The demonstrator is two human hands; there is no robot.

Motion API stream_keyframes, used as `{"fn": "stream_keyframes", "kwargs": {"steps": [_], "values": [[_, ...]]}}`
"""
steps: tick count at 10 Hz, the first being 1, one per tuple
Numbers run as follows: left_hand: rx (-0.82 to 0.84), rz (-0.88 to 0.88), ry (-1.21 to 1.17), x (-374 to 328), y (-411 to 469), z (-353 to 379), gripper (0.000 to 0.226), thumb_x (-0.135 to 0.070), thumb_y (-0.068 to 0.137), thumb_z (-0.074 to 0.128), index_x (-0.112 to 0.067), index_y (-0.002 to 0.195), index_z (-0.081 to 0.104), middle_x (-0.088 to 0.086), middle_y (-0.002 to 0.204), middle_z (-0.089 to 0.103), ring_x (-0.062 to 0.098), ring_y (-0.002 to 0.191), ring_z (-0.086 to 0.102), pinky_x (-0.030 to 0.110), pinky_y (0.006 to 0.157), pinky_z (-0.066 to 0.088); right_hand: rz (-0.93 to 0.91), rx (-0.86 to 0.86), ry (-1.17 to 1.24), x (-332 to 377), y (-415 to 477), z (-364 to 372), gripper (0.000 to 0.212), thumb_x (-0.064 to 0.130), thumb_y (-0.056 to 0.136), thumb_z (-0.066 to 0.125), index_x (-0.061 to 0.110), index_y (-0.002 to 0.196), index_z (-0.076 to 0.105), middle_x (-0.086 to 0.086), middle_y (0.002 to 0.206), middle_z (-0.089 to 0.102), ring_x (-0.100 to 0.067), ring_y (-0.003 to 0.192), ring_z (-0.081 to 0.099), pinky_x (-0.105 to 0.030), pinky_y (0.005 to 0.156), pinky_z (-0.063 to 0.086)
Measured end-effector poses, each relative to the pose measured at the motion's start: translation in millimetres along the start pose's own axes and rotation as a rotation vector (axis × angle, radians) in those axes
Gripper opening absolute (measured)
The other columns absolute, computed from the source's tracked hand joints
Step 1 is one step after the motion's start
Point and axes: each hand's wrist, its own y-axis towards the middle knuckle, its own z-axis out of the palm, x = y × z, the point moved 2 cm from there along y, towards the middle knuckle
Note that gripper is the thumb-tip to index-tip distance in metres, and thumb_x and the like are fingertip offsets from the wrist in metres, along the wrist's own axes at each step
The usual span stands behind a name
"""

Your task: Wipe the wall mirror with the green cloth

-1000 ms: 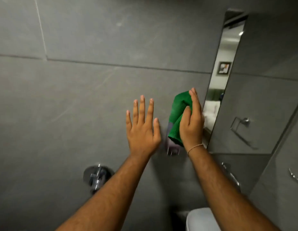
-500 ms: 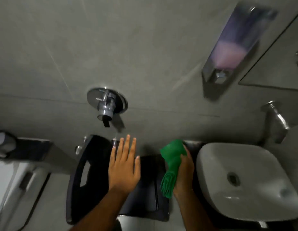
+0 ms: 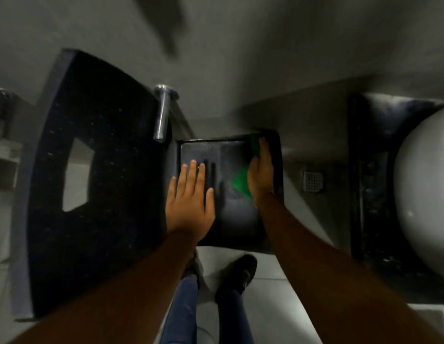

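My right hand [image 3: 262,171] holds the green cloth [image 3: 241,183]; only a green patch shows beside the palm and a sliver near the fingertips. My left hand [image 3: 190,198] is flat with its fingers apart and holds nothing. Both hands hang over a black square bin lid [image 3: 231,219] low down on the floor. The wall mirror is out of view; the frame is blurred and looks straight down.
A black stone counter [image 3: 102,184] with a cut-out lies on the left, with a chrome tap [image 3: 162,112] at its edge. A white basin [image 3: 424,184] sits on a dark counter at the right. A floor drain [image 3: 313,181], my legs and shoes show below.
The view has swung from the wall and mirror down to the floor. Both hands dropped with it, from beside the mirror to over the black bin. The cloth stays in my right hand.
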Motion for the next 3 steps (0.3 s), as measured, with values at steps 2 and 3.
{"fn": "stream_keyframes", "kwargs": {"steps": [2,3], "values": [[0.124,-0.006,0.072,34,15,47,0.075,-0.045,0.114,0.027,-0.016,0.183,0.022,0.008,0.191,0.017,0.027,0.178,0.014,0.049,0.142,0.008,-0.254,0.391,-0.740,-46,12,77,0.069,0.036,0.110,0.041,0.013,0.169,0.012,-0.012,0.178,0.006,-0.032,0.165,0.007,-0.052,0.132,0.012],[0.119,0.002,0.096,37,19,51,0.075,-0.047,0.114,0.024,-0.017,0.184,0.019,0.007,0.192,0.014,0.025,0.178,0.010,0.049,0.142,0.006,-0.266,0.391,-0.799,-48,10,83,0.077,0.051,0.109,0.037,0.016,0.170,0.006,-0.012,0.178,0.001,-0.031,0.165,0.003,-0.052,0.131,0.008]]}}
